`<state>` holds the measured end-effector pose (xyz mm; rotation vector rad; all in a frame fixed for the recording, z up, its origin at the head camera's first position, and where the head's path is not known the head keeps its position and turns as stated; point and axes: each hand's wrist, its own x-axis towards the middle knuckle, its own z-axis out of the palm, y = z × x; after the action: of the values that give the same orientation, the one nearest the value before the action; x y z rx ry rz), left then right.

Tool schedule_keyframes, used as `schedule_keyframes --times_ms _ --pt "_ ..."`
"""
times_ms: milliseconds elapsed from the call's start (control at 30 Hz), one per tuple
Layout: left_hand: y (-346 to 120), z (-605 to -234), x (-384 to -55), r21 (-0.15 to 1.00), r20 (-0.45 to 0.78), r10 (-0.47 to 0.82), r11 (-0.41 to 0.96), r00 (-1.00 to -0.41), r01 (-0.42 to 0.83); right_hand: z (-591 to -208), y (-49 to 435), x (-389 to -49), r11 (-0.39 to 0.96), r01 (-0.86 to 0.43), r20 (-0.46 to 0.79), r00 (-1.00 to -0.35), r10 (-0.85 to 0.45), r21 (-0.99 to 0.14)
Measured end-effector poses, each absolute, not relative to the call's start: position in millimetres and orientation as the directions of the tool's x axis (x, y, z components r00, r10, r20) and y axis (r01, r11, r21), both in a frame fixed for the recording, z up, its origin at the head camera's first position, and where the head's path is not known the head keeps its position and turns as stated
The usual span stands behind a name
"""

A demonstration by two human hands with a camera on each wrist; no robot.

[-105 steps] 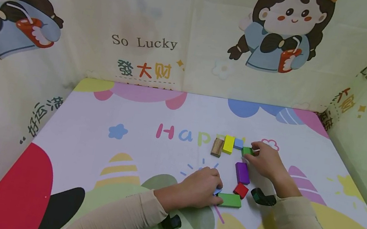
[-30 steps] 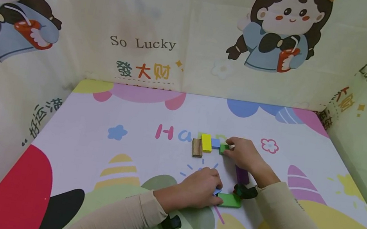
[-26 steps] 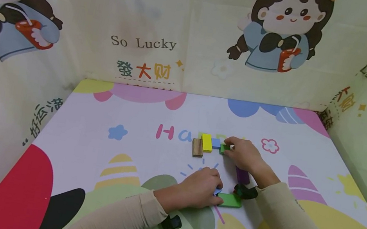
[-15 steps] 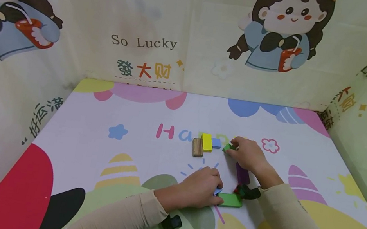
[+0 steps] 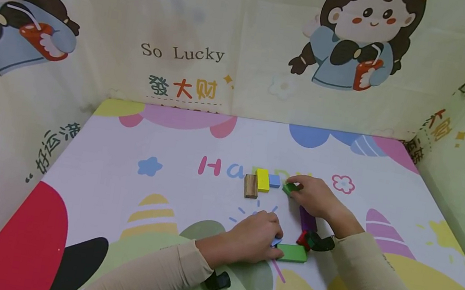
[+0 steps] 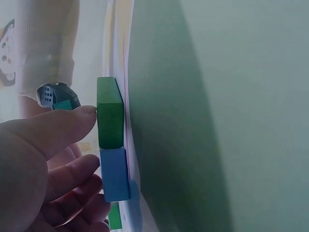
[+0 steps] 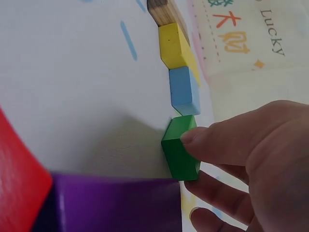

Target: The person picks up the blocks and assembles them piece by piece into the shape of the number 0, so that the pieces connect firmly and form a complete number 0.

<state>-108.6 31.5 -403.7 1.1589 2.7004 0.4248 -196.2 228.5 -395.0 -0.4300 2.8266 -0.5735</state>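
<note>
My right hand (image 5: 319, 198) pinches a small green block (image 7: 182, 150) between thumb and fingers. The block sits tilted beside a light blue block (image 5: 274, 181), with a narrow gap between them in the head view. Left of that blue block stand a yellow block (image 5: 262, 180) and a brown wood-grain block (image 5: 251, 186). Nearer me, my left hand (image 5: 247, 237) touches a long green block (image 6: 110, 113) with its thumb and another blue block (image 6: 115, 174) with its fingers. Those two blocks lie against each other, and the hand hides most of the blue one in the head view.
A purple block (image 5: 307, 220) and a red block (image 5: 303, 239) lie below my right wrist, its black wrist camera (image 5: 319, 242) partly covering the red one. The printed tabletop (image 5: 196, 144) meets a cloth wall (image 5: 257, 101) at the back.
The brown, yellow and blue blocks have shifted left along with my right hand and its green block. That green block has since parted slightly from the blue one and turned. The left hand stays put.
</note>
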Motion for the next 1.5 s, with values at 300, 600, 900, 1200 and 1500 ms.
schedule_keyframes --times_ms 300,600,900,1200,1500 --pt "31 -402 -108 0.340 -0.052 0.731 0.653 -0.680 0.677 -397 231 -195 0.858 -0.284 -0.108 -0.927 -0.360 -0.428" --pt "32 -402 -108 0.344 -0.060 0.725 0.660 -0.686 0.668 -398 232 -196 0.862 -0.289 -0.098 -0.928 -0.358 -0.416" --pt "32 -402 -108 0.347 -0.063 0.722 0.663 -0.689 0.664 -394 235 -193 0.864 -0.242 -0.130 -0.936 -0.328 -0.441" --pt "32 -402 -109 0.345 -0.064 0.726 0.660 -0.685 0.668 -391 240 -191 0.863 -0.209 -0.153 -0.939 -0.309 -0.459" --pt "32 -402 -108 0.335 -0.069 0.723 0.666 -0.688 0.666 -390 244 -190 0.864 -0.174 -0.181 -0.940 -0.288 -0.472"
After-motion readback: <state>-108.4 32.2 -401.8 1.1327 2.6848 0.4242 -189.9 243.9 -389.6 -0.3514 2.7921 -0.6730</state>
